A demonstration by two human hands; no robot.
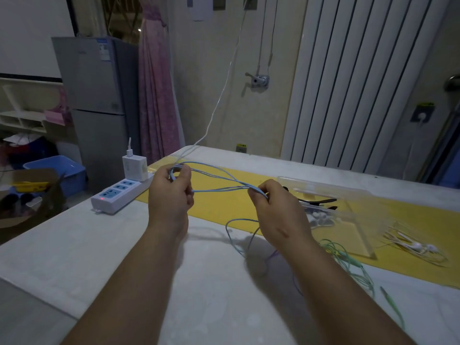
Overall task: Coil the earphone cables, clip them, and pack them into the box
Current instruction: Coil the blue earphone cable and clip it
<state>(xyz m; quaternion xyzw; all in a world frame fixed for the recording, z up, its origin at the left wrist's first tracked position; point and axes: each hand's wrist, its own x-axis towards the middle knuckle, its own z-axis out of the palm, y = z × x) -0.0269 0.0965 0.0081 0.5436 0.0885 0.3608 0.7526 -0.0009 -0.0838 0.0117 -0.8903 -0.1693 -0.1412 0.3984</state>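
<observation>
A blue earphone cable [219,180] is stretched in long loops between both hands above the table. My left hand [171,192] pinches one end of the loops. The other end is gripped by my right hand [271,207], and the cable's loose tail [235,235] hangs down to the table below it. A clear plastic box [348,202] lies open on the yellow mat to the right, with black clips [321,201] and small white pieces inside. Green earphones [348,260] and white earphones [418,247] lie tangled at the right.
A white power strip [117,195] with a charger plugged in sits at the table's left edge; its white cord [216,105] rises to the wall. A yellow mat [224,202] runs across the table. A grey fridge and a blue bin stand beyond the left edge.
</observation>
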